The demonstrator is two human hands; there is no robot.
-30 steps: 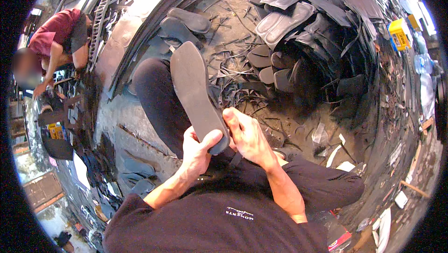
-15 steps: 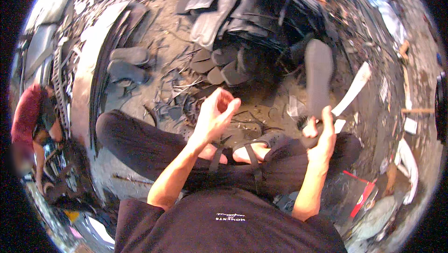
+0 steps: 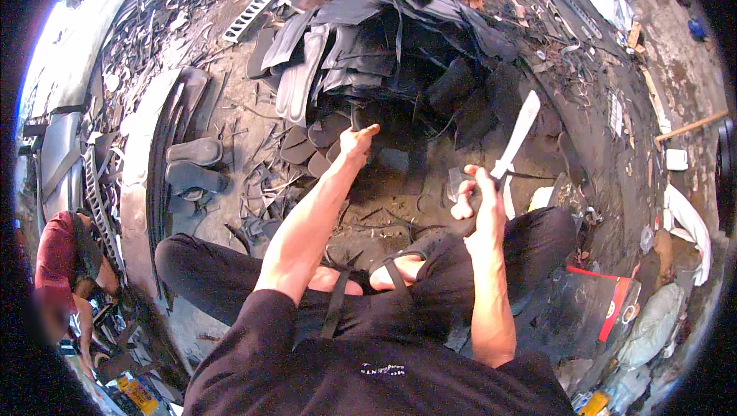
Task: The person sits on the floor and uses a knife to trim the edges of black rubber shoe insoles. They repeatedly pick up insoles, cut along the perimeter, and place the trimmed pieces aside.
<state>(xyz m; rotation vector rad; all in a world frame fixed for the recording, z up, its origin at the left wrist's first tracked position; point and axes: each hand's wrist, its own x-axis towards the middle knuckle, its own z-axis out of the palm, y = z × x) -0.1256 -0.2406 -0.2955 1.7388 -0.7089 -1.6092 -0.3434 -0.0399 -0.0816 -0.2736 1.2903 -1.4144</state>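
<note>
My right hand grips a long knife, its pale blade pointing up and away from me. At the middle, my left hand reaches to a cluster of dark cut shoe soles. Its fingers are mostly turned from view, so I cannot tell whether it holds a sole. Beyond it rises a heap of dark grey sole-shaped sheets, deep in shadow at its near side. More dark soles lean at the heap's right side.
Two soles lie on the ground to the left, beside a long stack of sheets. Black offcuts litter the ground. A co-worker in a red shirt bends at the far left. A clear plastic bag with a red strip lies right of my knee.
My left hand has moved forward to the soles. My right hand has shifted left and forward with the knife. The grey sole that stood upright above it is gone from there.
</note>
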